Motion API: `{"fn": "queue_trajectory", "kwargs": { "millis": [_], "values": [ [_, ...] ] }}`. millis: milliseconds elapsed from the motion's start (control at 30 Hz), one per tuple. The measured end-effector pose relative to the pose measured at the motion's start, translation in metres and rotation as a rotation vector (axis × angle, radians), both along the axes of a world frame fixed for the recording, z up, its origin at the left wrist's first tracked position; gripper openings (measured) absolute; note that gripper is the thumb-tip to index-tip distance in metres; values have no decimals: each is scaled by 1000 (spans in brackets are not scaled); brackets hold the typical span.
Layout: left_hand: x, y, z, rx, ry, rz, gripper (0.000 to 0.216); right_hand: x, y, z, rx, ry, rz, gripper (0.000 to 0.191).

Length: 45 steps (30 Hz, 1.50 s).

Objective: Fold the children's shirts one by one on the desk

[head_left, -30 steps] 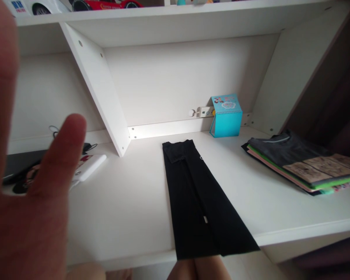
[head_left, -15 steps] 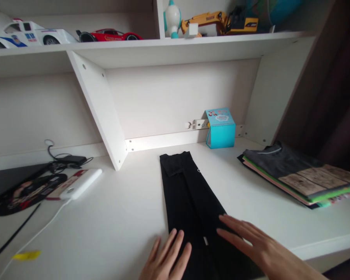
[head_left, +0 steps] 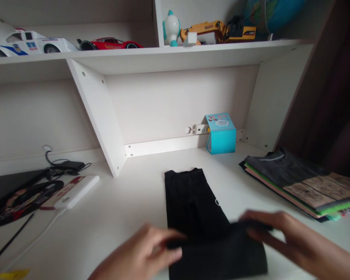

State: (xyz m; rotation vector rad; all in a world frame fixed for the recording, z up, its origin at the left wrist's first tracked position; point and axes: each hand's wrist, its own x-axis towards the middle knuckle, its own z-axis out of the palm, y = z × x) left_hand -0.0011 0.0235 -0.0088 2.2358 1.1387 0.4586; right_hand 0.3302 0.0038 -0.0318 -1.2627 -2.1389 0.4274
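A long black garment (head_left: 192, 200) lies lengthwise on the white desk (head_left: 128, 202). Its near end is folded up and back over the rest. My left hand (head_left: 147, 251) pinches the left side of that raised fold. My right hand (head_left: 275, 229) grips the fold's right side, fingers curled over the cloth. Both hands are blurred by motion. The far end of the garment still lies flat, pointing toward the back wall.
A stack of folded clothes (head_left: 303, 182) sits at the right. A blue desk calendar (head_left: 221, 133) stands at the back. At the left lie a white power bank (head_left: 72, 191), cables, a charger (head_left: 68, 165) and a dark laptop (head_left: 8, 184). Toy cars (head_left: 32, 41) and an excavator (head_left: 216, 30) fill the shelf above.
One second ago my left hand was up close to the camera. Half a second ago both hands lay flat on the garment's near end. Now they grip it and have folded it forward.
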Motion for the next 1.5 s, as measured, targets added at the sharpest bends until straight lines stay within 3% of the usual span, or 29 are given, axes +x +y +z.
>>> {"fn": "queue_trajectory", "kwargs": {
  "millis": [100, 200, 267, 333, 400, 467, 633, 733, 867, 967, 1100, 1167, 1233, 1300, 1400, 1500],
  "values": [
    [25, 72, 9, -163, -233, 74, 33, -8, 87, 14, -237, 114, -24, 23],
    [40, 143, -15, -367, -411, 238, 24, -25, 162, -1, -377, 168, -96, 16],
    [39, 175, -34, -460, -433, 349, 22, -35, 192, -18, -399, 148, -158, 17],
    [33, 193, -46, -490, -445, 354, 25, -41, 208, -32, -398, 122, -206, 19],
    [26, 204, -49, -471, -447, 272, 29, -42, 216, -39, -378, 93, -251, 21],
    [21, 214, -49, -362, -343, 231, 29, -41, 221, -42, -346, 59, -311, 22],
    [22, 239, -66, -55, -47, 354, 31, -45, 230, -55, -283, -37, -463, 22],
    [24, 241, -79, 2, -5, 366, 38, -53, 227, -66, -274, -55, -513, 23],
    [27, 233, -73, 50, 37, 252, 14, -58, 215, -64, -208, 8, -502, 16],
    [33, 222, -45, 135, -34, 180, 14, -52, 202, -36, -57, 127, -468, 10],
    [39, 195, 13, 277, -371, 93, 27, -40, 166, 21, 218, 291, -456, 16],
    [37, 180, 38, 267, -460, 11, 30, -40, 136, 42, 390, 335, -416, 16],
    [29, 170, 51, 189, -406, -99, 29, -44, 101, 53, 525, 308, -334, 15],
    [18, 169, 51, 65, -211, -169, 27, -49, 66, 54, 474, 190, -178, 18],
    [4, 179, 38, -52, 150, -55, 33, -50, 28, 44, 132, 9, 41, 19],
    [5, 185, 27, -18, 279, 74, 40, -38, 22, 25, -11, 4, -24, 22]
  ]
}}
